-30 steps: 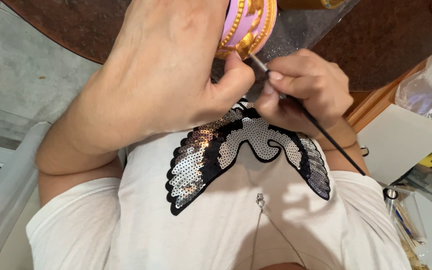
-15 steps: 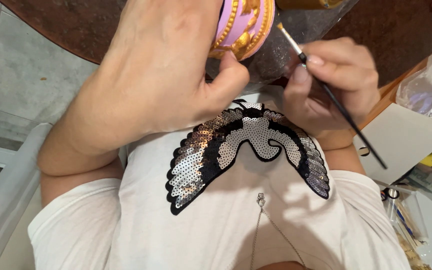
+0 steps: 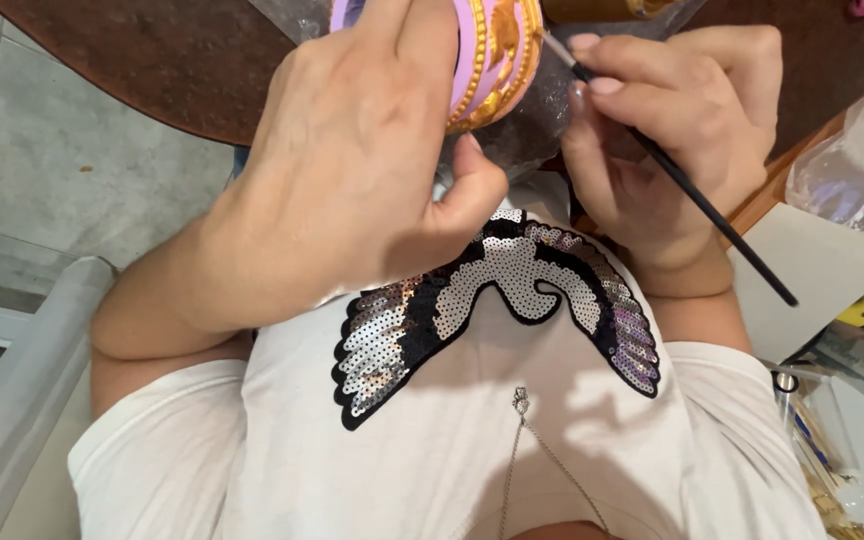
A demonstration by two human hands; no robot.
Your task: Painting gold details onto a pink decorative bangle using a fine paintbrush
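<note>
A white shirt (image 3: 432, 450) with a sequinned wing patch (image 3: 497, 300) is seen nearest, below both wrists; the left hand (image 3: 352, 170) is closed around a pink and gold ornament (image 3: 497, 55), the thumb pressed just under its rim; the right hand (image 3: 672, 140) is pinched shut on a thin black brush (image 3: 692, 195), whose tip is held beside the ornament, just past the fingertips (image 3: 602, 85); a brown table (image 3: 142, 60) is seen beyond the knuckles.

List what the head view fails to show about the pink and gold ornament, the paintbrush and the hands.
- Pink and gold ornament: top cut off by the upper edge; its near side hidden under the left hand.
- Paintbrush: bristle tip too small to see.
- Right hand: palm hidden.
</note>
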